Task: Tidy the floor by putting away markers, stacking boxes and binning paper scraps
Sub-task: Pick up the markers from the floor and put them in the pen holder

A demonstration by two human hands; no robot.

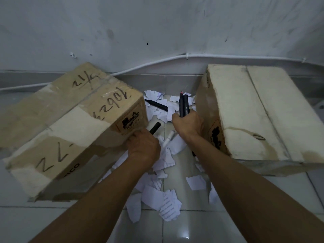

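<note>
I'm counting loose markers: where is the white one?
In the head view, the white marker lies on paper scraps between the left hand and right hand, mid-frame.

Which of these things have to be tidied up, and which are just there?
To tidy: held markers in the right hand, dark marker in the left hand, loose black marker, white marker, paper scraps, left box, right box.
Just there: white cable, wall, floor tiles.

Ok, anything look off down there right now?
Yes. Torn paper scraps litter the floor between the left box and right box, a black marker and a white marker lie loose among them, and both box tops are peeled in patches.
</note>
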